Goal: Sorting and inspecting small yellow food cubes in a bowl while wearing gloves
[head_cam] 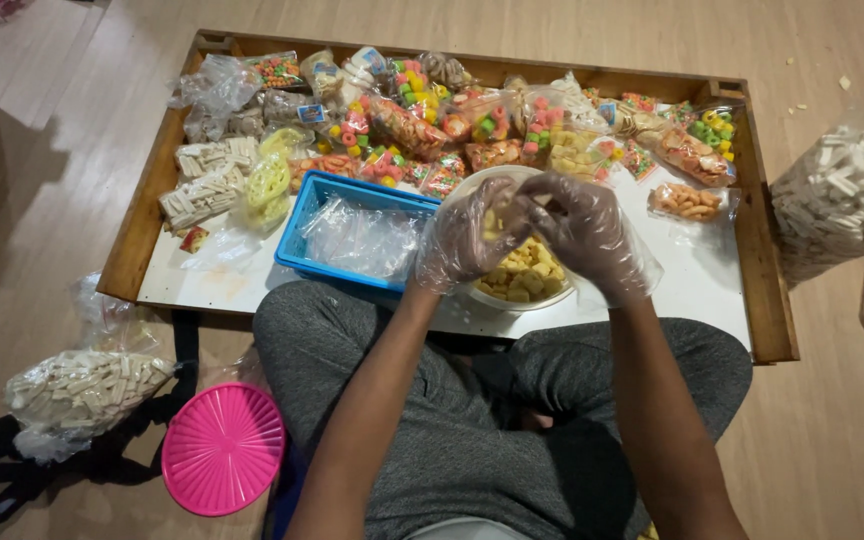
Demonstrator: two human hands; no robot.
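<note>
Hovering over the white bowl (512, 290) of pale yellow square snack pieces, the gloved left hand (467, 235) and right hand (587, 232) are pinching pieces together; the round bowl is sitting just right of the blue basket (297, 240).

We see thin clear plastic gloves, crinkled and loose at the wrists, on left hand (465, 235) and right hand (587, 232). Forearms are bare, no sleeves. Grey heathered trousers (452, 420) on the legs.
</note>
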